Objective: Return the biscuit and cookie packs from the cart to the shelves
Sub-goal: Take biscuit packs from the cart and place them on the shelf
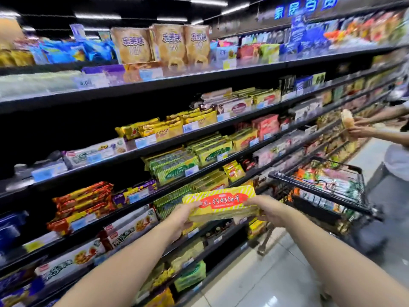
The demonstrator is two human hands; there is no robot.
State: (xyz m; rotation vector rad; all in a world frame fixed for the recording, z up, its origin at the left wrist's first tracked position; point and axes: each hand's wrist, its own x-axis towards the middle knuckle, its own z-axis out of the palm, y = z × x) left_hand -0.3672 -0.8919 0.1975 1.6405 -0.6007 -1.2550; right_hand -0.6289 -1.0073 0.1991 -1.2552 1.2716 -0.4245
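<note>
Supermarket aisle, biscuit and snack section. Long black shelving (199, 74) runs in tiers above, left of and below the fingers (192, 206). Every level is packed with rows of wrapped biscuits, wafers and snack bags. Price tags (145, 141) sit along the shelf edges, up-left of the fingers. Wire shopping cart (314, 185) just right of the fingers, loaded with packs. Pale glossy floor tiles (276, 275) below-right. Ceiling strip lights (98, 16) and blue lit sign (306, 7) well above. Far right of the fingers, beyond the cart, another person's hand (361, 131) holds a pack near the shelves.
</note>
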